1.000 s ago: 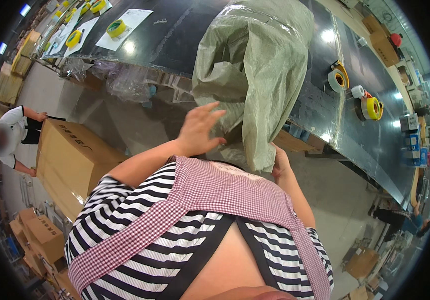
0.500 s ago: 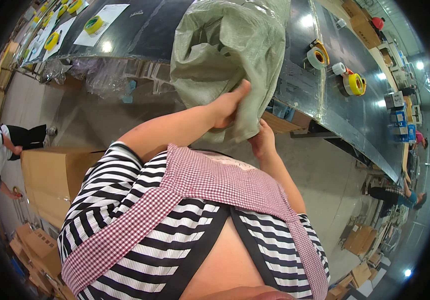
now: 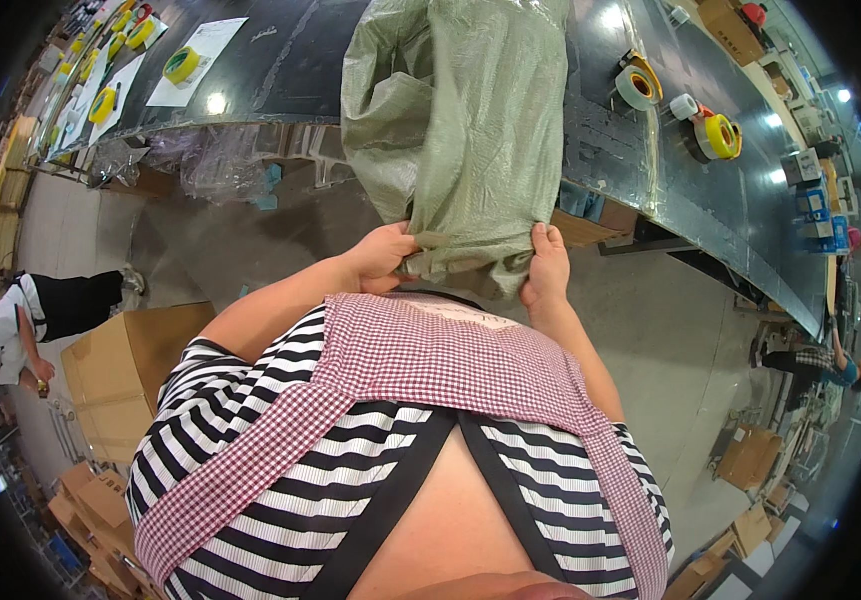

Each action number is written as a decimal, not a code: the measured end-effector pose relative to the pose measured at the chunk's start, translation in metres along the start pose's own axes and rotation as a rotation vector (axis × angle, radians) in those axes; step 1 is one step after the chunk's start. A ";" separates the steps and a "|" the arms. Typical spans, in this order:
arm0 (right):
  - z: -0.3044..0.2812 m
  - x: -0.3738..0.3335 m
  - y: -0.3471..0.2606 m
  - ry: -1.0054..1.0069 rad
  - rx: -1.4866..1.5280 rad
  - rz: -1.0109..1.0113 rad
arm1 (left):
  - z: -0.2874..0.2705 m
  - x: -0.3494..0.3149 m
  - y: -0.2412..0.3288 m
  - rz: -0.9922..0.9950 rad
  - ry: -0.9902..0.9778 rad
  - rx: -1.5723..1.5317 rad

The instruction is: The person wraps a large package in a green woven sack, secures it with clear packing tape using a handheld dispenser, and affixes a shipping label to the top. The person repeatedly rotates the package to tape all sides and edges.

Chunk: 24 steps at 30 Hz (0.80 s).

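Left hand [image 3: 385, 258]: closed on the left side of the sack's lower edge, fingers bunching the cloth, thumb side toward the middle.
Right hand [image 3: 547, 265]: closed on the right corner of the same edge, fingertips folded over the cloth.
Sack [image 3: 490, 130]: grey-green, woven and creased; its upper part lies on the table, its near end hangs over the front edge and is stretched between the two hands, just ahead of the apron. Deep folds run down its left side.
Apron [image 3: 440, 350]: red and white check, worn over a black-and-white striped shirt [image 3: 240, 400].
Table [image 3: 290, 70]: dark, shiny, scuffed top, running out to both sides of the sack.
Table, right side: a tape dispenser [image 3: 638, 85], a small white roll [image 3: 683, 106] and a yellow tape roll [image 3: 718, 135], all apart from the sack.
Table, left side: white paper sheets [image 3: 210, 50] with yellow-green tape [image 3: 180, 65] on one of them.
Under the table: crumpled clear plastic [image 3: 230, 165], left of the sack.
Floor, left: a large brown carton [image 3: 115, 380]; beside it a co-worker [image 3: 50, 320] in a white top and dark bottoms.
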State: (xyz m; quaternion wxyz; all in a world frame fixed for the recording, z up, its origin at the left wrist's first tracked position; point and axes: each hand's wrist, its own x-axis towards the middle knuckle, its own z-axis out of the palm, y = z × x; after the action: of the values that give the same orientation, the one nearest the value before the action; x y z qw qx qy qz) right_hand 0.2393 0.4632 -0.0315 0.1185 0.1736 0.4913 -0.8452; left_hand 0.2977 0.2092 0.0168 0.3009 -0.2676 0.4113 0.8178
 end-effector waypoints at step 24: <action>-0.090 0.007 0.028 -0.175 -0.395 0.500 | 0.000 -0.058 0.063 0.617 -0.752 0.684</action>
State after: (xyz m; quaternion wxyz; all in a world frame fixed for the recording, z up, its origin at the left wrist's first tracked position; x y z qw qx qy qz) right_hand 0.2592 0.5272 -0.0979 0.3955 0.1894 0.5759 -0.6900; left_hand 0.2919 0.1631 0.0885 0.2435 0.2844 0.5752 0.7273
